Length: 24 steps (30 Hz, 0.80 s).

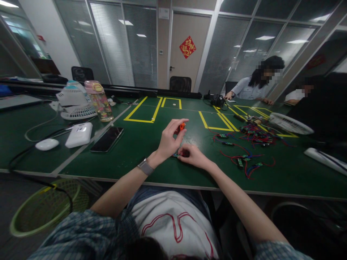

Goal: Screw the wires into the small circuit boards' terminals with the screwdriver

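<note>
Raised over the table, my left hand (171, 137) is closed around a small orange piece (182, 126), which shows between thumb and fingers; its exact kind I cannot make out. Just below and to the right, my right hand (193, 156) rests low at the tabletop with its fingers pinched together. A small green circuit board (175, 155) pokes out at those fingertips, most of it hidden by the hand. Off to the right lie loose circuit boards (240, 162) with red and blue wires, and behind them a tangled pile of wired boards (256, 130).
The green table (130, 159) has yellow tape outlines (139, 121). To the left are a phone (107, 139), a white box (79, 134), a bottle (99, 101) and a white fan (74, 101). Another fan (291, 122) lies right. Two people sit at the far right.
</note>
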Tool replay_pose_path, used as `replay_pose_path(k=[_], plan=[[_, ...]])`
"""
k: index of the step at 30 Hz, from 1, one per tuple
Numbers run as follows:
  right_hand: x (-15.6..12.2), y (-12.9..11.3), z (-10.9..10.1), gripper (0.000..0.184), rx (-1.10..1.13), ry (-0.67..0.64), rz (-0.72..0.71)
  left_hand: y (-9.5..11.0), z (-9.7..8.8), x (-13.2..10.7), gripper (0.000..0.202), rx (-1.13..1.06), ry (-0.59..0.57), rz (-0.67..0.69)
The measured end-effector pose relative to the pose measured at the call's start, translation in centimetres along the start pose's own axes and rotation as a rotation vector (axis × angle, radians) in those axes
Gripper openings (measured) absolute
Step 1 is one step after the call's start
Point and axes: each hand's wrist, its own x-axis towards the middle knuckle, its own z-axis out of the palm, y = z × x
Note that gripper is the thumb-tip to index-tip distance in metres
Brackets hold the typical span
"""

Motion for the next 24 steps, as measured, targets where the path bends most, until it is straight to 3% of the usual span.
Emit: replay_pose_path(k=[6,10,17,24], plan=[[-0.01,-0.07,-0.01,0.007,-0.009,0.006,-0.004,0.3,-0.17,0.07,0.028,0.106,0.07,0.11],[0.01,-0.08,-0.03,0.007,-0.008,0.0,-0.003,0.29,-0.48,0.02,0.029,0.108,0.037,0.126],[0.0,-0.12,-0.1,0.006,-0.002,-0.008,-0.008,-0.11,-0.3,-0.22,0.04,-0.087,-0.064,-0.011],[0.0,-0.27,-0.13,0.007,-0.002,-0.004,-0.007,-0.12,-0.13,-0.11,0.032,0.052,0.026,-0.027]])
